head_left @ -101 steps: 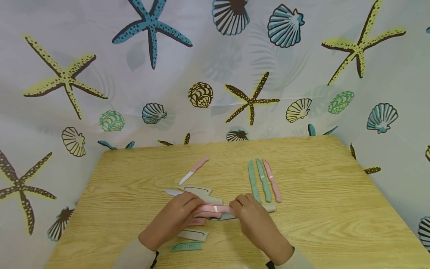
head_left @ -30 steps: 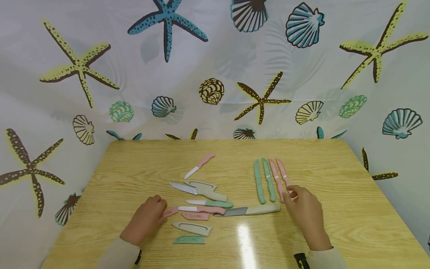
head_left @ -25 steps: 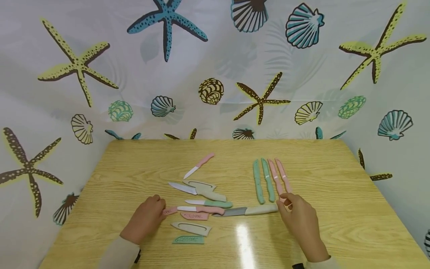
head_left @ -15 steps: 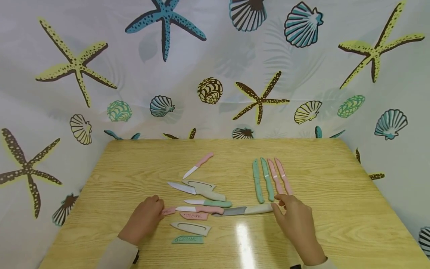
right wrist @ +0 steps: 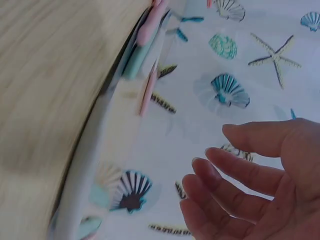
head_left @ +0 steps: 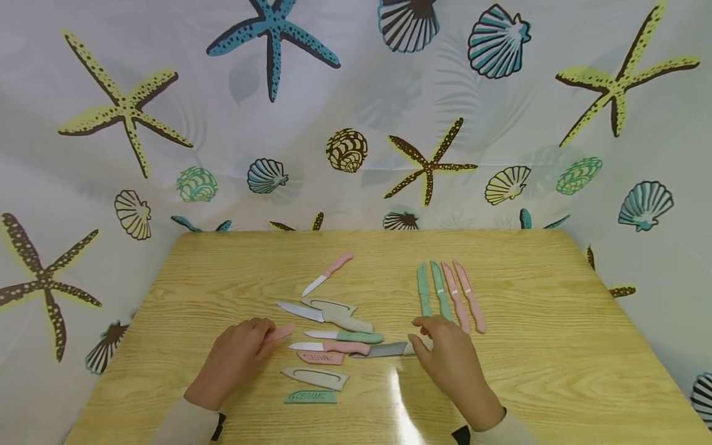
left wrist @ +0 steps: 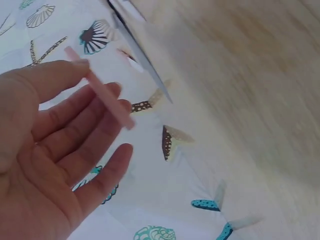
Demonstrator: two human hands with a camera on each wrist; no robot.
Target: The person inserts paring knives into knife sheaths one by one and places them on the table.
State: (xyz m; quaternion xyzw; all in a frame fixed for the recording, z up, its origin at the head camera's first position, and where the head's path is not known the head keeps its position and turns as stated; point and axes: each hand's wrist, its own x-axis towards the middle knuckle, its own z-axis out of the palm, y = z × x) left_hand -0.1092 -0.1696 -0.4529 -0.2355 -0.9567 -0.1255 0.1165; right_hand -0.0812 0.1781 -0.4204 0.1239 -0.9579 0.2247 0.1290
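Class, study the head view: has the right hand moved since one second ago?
Yes, leftward: against the row of four knives, the right hand has gone from the pink handles to the green handles.

Room parts green handle (head_left: 361, 337) from sheathed knives (head_left: 455, 294), grey blade (head_left: 386, 350) blocking nearside.

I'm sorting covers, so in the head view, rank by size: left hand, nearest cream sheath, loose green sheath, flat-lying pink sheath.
1. Left hand
2. Nearest cream sheath
3. Loose green sheath, flat-lying pink sheath: too alike to rank

There are 5 bare knives (head_left: 334, 347), 4 sheathed knives (head_left: 470, 294) — and 5 loose sheaths (head_left: 320, 358).
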